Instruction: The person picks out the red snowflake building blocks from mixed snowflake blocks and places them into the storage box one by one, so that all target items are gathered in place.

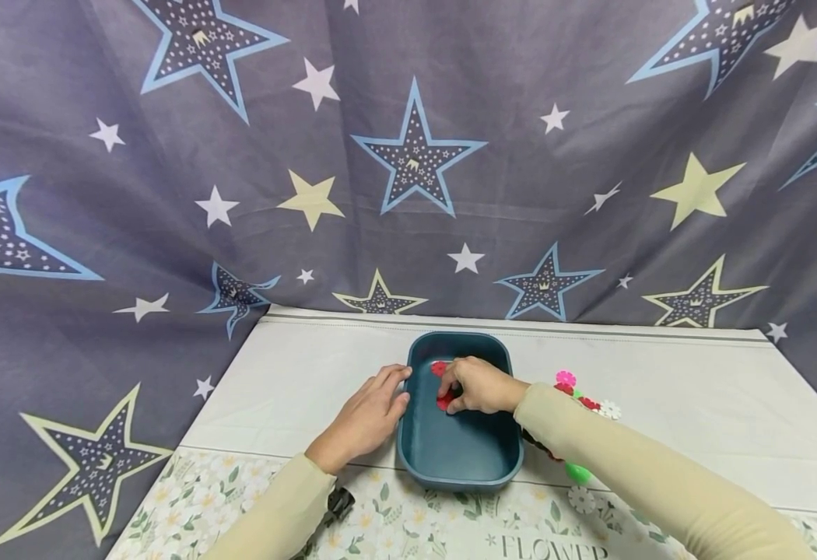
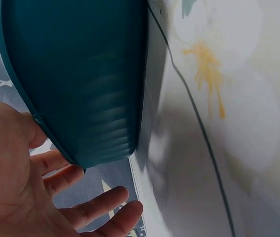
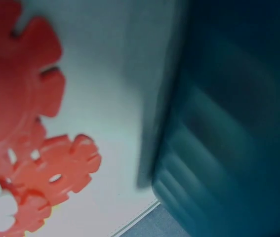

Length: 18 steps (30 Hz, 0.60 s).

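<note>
Red disc (image 1: 443,403) down inside the tub (image 1: 461,484), and the right hand's (image 1: 480,384) fingers have it pinched! Second disc (image 1: 439,368) beyond, in there too. Left hand (image 1: 366,408), fingers loosely spread, touching the left rim. Coloured discs (image 1: 610,410) sit right, on the counter (image 1: 296,373).

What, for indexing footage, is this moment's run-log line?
left hand: touching bin; right hand: pinching red piece inside bin; more pieces: right of bin

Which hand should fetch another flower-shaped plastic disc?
Probably the right hand, after releasing its red disc: more discs lie on its side of the teal rectangular plastic tub; the left hand touches the opposite side.
</note>
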### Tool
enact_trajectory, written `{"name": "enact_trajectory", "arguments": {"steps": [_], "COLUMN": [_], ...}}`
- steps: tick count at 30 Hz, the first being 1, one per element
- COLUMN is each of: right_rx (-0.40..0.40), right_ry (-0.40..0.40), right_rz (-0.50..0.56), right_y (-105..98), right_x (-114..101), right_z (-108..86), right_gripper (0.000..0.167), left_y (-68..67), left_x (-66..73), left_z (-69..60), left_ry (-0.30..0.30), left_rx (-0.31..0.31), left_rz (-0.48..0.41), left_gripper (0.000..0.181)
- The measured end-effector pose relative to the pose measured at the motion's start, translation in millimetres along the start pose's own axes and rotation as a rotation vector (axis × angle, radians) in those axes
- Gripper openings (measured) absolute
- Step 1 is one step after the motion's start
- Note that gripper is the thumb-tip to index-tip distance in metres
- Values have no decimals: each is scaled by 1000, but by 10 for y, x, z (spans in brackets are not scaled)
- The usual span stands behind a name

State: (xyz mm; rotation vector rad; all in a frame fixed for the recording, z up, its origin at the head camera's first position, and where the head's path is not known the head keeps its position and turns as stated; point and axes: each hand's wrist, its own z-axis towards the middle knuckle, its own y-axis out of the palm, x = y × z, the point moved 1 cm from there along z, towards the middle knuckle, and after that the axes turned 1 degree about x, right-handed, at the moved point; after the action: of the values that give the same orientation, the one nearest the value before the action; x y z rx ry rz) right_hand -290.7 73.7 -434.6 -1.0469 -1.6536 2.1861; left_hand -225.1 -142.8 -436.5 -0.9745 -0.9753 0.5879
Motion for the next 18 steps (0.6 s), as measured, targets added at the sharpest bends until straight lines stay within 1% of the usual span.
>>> {"name": "enact_trajectory", "arguments": {"steps": [5,9,18], "right_rx": [-13,-13,-25], "right_ry": [3,3,19], "right_rz": [53,85,36], "right_y": [12,27,29], "right_x": [-1,14,20], "right_z": [-5,0,-18], "right_gripper": [28,29,32], "left_y": [7,4,1], "left_x": [-11,-7,-3], "left_z": [-1,-3,-9], "left_ry": [-1,3,-17], "left_rx": [2,2,-11], "left_rz": [5,7,-4], "left_gripper": [41,41,41]}}
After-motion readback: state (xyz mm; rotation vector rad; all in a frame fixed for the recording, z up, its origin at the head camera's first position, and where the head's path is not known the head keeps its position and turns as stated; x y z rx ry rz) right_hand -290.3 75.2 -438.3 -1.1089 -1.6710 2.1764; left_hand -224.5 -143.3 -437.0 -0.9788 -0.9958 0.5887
